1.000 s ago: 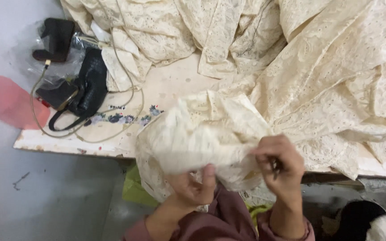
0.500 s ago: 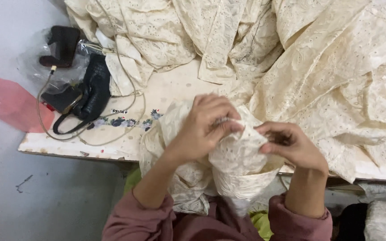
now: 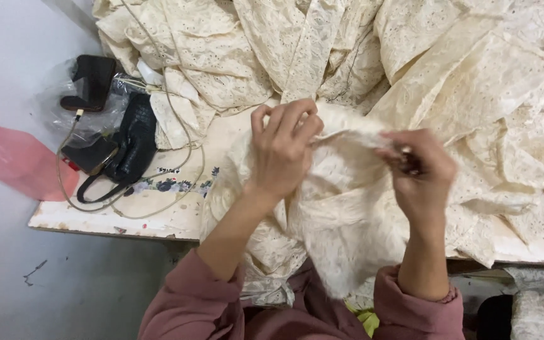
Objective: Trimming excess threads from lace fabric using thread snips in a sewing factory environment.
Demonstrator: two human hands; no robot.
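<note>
A piece of cream lace cloth [image 3: 341,220] is held up over the front edge of the desk [image 3: 158,217], between both hands. The top edge of the cloth is pinched by the left hand [image 3: 283,151], fingers closed on it. The same edge is gripped by the right hand [image 3: 420,173], fingers closed tight. More lace cloth is piled [image 3: 347,56] behind. A black bag [image 3: 130,148] and a thin cable [image 3: 64,182] are seen at the left.
</note>
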